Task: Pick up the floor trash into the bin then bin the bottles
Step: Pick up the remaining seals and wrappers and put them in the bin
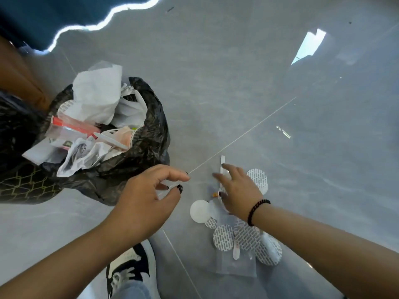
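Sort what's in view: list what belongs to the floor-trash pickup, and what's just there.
Job:
- bin, black liner, already heaped
- round seal discs on the floor
- white strip
- clear plastic bag
- left hand
- right hand, reaching over the litter

Just there:
- sneaker
- blue curtain

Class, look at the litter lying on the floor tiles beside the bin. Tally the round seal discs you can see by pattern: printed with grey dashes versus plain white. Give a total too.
Printed seal discs: 5, e.g.
Plain white seal discs: 1
Total: 6 discs in view; the right hand and overlaps may hide more.
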